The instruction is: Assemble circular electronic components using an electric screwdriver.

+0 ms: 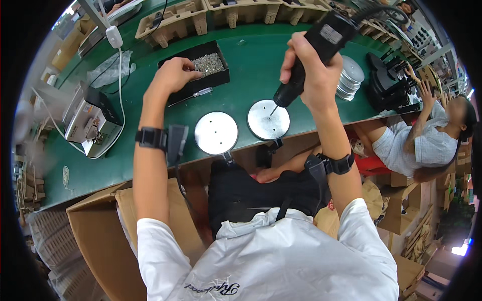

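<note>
My right hand [317, 70] is wrapped round a black electric screwdriver [329, 37], tilted with its bit pointing down. The bit's tip meets, or nearly meets, the middle of a round silver metal plate [261, 120]. A second such plate [216, 133], with small dark holes, lies to its left; both have a dark rim and a stub toward me. My left hand [175, 75] reaches over the black box [221, 78], thumb and fingers drawn together beside a heap of small metal screws [207, 64]. Whatever sits between those fingertips is too small to make out.
A screwdriver with a clear handle [202, 92] lies before the box. Stacked silver discs [350, 78] and black parts [384, 83] stand at right. Cardboard trays [173, 22] line the far side. A white device [93, 123] with a cable is at left; another person [427, 135] sits at right.
</note>
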Demonstrator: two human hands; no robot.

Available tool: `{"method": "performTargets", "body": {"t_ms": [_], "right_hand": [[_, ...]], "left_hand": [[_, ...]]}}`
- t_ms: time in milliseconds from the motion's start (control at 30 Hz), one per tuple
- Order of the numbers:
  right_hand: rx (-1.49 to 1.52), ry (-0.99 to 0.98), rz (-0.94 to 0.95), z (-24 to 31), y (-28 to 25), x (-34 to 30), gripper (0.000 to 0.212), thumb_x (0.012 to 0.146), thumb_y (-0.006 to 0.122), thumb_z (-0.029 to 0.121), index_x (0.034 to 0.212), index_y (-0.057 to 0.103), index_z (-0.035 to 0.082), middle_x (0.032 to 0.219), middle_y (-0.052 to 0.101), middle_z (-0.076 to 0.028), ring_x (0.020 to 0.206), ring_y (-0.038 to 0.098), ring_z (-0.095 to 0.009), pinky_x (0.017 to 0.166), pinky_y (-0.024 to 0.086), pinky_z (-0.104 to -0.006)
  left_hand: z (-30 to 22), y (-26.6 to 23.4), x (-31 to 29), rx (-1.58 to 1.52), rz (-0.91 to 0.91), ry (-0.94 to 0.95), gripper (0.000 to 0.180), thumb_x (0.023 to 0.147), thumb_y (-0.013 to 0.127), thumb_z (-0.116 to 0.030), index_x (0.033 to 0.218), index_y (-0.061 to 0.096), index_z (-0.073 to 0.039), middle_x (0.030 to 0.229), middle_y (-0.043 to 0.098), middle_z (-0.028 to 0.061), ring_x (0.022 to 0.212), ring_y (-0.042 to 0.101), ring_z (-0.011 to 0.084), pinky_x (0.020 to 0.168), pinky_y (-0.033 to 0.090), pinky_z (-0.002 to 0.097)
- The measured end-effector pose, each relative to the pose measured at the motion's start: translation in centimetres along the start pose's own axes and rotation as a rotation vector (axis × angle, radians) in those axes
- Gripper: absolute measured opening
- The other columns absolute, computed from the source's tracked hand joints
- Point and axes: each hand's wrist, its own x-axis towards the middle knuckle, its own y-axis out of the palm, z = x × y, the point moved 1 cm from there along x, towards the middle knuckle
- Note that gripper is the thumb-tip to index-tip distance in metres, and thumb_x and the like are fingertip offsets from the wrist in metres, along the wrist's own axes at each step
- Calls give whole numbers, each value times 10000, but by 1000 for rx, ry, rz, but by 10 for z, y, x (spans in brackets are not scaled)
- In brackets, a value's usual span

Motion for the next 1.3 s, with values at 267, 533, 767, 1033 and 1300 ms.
{"method": "performTargets", "body": {"t_ms": [267,533,767,1033,1300], "right_hand": [[-164,155,-75,-19,10,26,258,917,706,248,894,637,0,664,620,-74,482,588,-153,450,468,-277],[-45,381,-43,-47,6,42,268,927,713,247,823,597,29,626,602,-59,475,590,-141,442,471,-262],[338,-35,603,-13,-16,-21,248,938,698,202,939,506,45,714,581,-109,522,573,-200,467,472,-292],[34,-137,2,-7,1,-45,199,965,619,178,1012,522,11,708,547,-79,533,545,-173,498,470,-292],[582,-446,7,68,-30,-72,237,993,550,280,1055,469,66,694,514,-56,483,468,-156,427,414,-280]], "left_hand": [[13,15,14,-41,64,34,198,826,767,-131,896,661,21,784,644,87,731,573,160,716,484,312],[8,16,7,-101,-109,-36,193,884,702,-183,973,686,-13,897,712,160,835,672,298,798,506,383],[9,16,9,-156,-230,13,169,872,699,-145,993,694,-27,880,716,137,810,681,266,753,524,367],[3,8,-13,-377,-570,211,125,854,731,-87,940,744,2,882,714,133,802,682,228,745,531,318],[-108,28,-170,-512,-470,565,104,737,762,-38,839,741,-44,811,685,75,752,657,227,680,545,326]]}}
